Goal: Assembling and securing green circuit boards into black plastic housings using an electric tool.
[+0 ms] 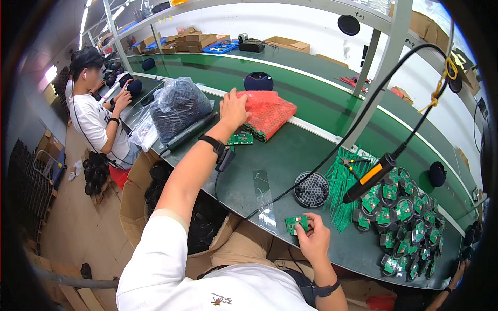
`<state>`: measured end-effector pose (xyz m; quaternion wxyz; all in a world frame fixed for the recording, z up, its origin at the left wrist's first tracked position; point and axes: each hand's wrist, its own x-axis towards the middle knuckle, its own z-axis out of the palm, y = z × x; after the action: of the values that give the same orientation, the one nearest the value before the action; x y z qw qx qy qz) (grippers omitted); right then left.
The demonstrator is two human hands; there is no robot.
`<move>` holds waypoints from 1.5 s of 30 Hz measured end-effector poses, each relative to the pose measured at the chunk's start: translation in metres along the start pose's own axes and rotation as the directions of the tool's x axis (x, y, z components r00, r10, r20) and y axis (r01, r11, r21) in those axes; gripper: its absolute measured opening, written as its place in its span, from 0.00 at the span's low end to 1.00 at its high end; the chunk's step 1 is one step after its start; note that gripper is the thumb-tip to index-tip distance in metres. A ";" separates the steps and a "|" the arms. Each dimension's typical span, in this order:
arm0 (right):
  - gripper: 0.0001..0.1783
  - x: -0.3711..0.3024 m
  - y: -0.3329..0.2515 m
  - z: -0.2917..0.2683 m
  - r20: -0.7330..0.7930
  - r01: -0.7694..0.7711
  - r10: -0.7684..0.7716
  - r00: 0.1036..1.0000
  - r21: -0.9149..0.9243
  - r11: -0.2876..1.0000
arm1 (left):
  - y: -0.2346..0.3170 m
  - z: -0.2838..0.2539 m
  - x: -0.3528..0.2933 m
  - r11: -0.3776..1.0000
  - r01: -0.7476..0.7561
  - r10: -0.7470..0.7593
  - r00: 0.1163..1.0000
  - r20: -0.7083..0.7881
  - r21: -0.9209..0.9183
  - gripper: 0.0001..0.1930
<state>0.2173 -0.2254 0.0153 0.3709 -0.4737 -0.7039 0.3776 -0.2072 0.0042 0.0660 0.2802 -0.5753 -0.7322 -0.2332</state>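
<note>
At the far side of the bench, my left hand (234, 110) is closed on the left end of a red bubble-wrap bag (275, 110). Green circuit boards show at the bag's lower edge, and one board (240, 139) lies flat just below my left wrist. Near the bench's front edge, my right hand (314, 239) pinches a small green circuit board (294, 225) between thumb and fingers. Beyond it stands a round dish (311, 189) filled with small pieces too tiny to name.
Green cable ties (340, 194) and pliers (355, 161) lie to the right, beside many round black parts bearing boards (402, 210). A corded electric screwdriver (371, 179) hangs above them. A plastic-wrapped bundle (181, 109) stands at left; a person (98, 103) works beyond. Behind runs a green conveyor (321, 111).
</note>
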 end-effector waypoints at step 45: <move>0.19 0.000 0.002 0.000 0.000 0.098 -0.098 0.995 0.078 0.992 | 0.178 -0.033 -0.044 0.971 0.051 0.036 0.933 0.357 -0.232 0.40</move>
<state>0.2182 -0.2251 0.0134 0.4059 -0.4229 -0.7117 0.3871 -0.0217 -0.0080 0.0635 0.0700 -0.6348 -0.7400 -0.2112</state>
